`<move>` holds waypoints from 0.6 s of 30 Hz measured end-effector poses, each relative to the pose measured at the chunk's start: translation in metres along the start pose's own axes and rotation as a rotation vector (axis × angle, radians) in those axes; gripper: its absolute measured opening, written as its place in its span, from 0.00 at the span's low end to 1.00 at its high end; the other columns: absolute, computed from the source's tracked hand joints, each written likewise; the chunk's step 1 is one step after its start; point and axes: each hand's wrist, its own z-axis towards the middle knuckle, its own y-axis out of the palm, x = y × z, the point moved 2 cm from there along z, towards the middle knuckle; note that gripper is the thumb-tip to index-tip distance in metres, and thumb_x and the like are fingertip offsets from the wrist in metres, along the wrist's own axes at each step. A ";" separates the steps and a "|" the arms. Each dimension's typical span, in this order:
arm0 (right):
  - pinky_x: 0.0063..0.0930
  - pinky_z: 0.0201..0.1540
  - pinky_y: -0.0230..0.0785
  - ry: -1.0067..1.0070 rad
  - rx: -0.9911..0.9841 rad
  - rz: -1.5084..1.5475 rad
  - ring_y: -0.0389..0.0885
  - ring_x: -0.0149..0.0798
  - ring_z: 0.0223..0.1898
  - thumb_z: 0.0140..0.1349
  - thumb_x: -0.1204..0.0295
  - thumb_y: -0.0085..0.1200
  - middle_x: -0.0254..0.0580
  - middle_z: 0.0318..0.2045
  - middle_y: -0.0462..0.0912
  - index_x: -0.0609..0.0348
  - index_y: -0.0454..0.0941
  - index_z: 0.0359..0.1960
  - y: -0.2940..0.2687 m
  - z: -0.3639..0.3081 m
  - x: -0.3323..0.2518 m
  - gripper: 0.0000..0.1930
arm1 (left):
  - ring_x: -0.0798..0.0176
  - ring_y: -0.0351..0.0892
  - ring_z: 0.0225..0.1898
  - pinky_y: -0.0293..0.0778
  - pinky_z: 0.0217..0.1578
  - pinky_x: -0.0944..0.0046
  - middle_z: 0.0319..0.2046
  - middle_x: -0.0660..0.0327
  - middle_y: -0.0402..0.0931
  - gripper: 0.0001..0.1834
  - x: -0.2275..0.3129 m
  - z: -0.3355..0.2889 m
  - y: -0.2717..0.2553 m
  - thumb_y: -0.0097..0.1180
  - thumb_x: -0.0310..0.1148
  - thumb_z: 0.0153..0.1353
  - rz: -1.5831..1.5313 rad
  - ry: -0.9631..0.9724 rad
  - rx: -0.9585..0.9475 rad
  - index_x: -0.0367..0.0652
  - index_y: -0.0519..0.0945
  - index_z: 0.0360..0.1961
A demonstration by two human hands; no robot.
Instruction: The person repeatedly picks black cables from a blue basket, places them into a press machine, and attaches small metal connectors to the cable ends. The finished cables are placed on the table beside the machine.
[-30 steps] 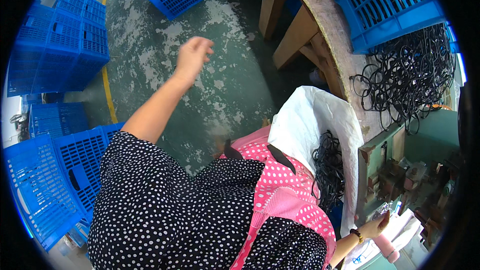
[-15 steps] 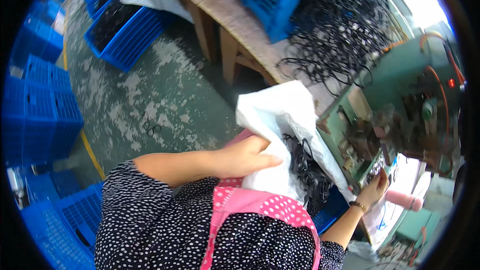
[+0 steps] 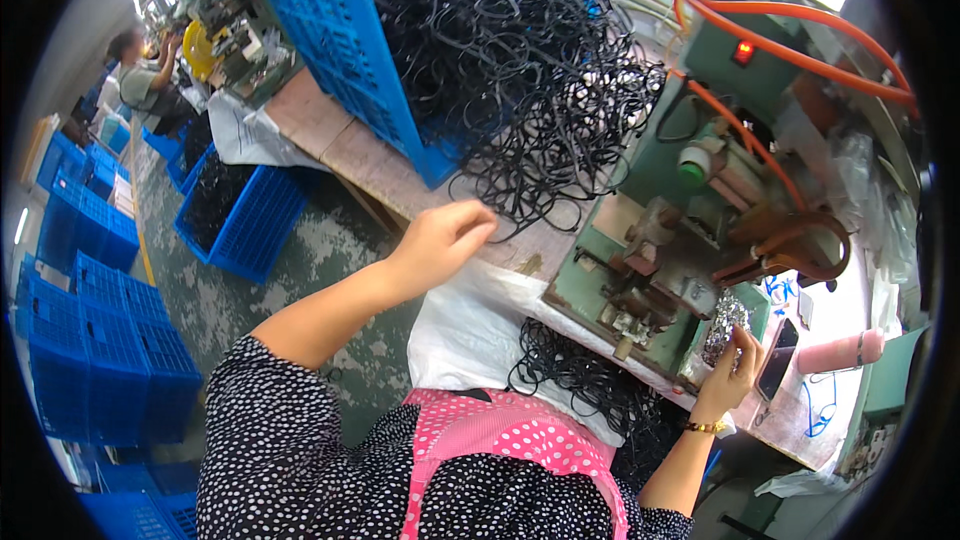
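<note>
My left hand (image 3: 440,245) is raised over the table's near edge beside a tangled heap of thin black cord loops (image 3: 560,130). Its fingers are curled and the thumb lies close to them; anything in the pinch is too small to make out. At the right, my right hand (image 3: 732,375) is by a tray of small shiny metal pieces (image 3: 722,330), fingers bent together, and what they hold cannot be made out. A white sack (image 3: 455,335) lies across my lap with more black loops (image 3: 570,370) on it.
A green bench machine (image 3: 640,280) with orange hoses stands beyond my right hand. Near it are brown-handled scissors (image 3: 800,250), a phone (image 3: 778,360) and a pink thread spool (image 3: 840,350). A blue crate (image 3: 350,70) stands on the table; stacked blue crates (image 3: 95,360) and another person (image 3: 145,85) are at left.
My left hand has let go of the white sack and moved up to the heap on the table. The sack's raised edge has dropped. My right hand stays by the metal pieces. The view has shifted.
</note>
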 end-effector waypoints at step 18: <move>0.28 0.52 0.68 0.120 0.044 0.351 0.77 0.37 0.45 0.64 0.85 0.56 0.40 0.40 0.81 0.62 0.83 0.42 -0.014 0.009 -0.023 0.08 | 0.51 0.75 0.47 0.74 0.46 0.54 0.47 0.57 0.73 0.12 0.039 0.145 -0.047 0.56 0.24 0.51 1.056 0.749 0.140 0.47 0.78 0.39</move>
